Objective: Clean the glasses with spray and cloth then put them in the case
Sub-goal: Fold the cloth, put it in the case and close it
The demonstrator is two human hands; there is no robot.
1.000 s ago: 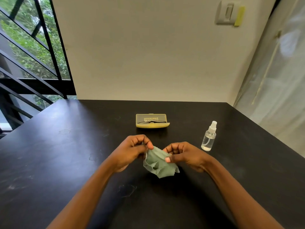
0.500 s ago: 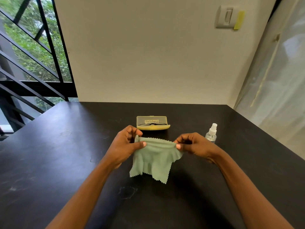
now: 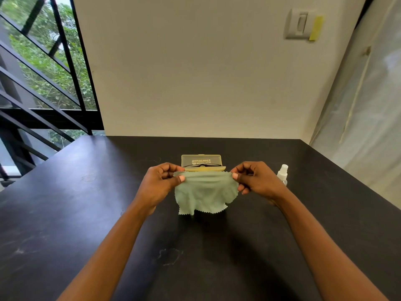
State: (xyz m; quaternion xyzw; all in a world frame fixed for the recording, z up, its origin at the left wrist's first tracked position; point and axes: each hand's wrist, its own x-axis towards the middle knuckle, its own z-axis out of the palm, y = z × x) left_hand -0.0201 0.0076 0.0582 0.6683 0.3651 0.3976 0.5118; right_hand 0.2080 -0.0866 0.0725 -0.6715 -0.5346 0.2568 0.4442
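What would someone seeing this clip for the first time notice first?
The pale green cloth stretched between the left hand and the right hand, each pinching a top corner, held up over the middle of the black table. Just behind it stands the open yellow case with the glasses still inside, and the spray bottle peeks out behind the right hand.

Pale green cloth (image 3: 205, 192), yellow case (image 3: 201, 162), clear spray bottle (image 3: 283, 175), black table (image 3: 65, 213).

left hand (image 3: 159, 184): raised, fingers (image 3: 180, 178) pinched | right hand (image 3: 257, 180): raised, fingers pinched | forearms extended
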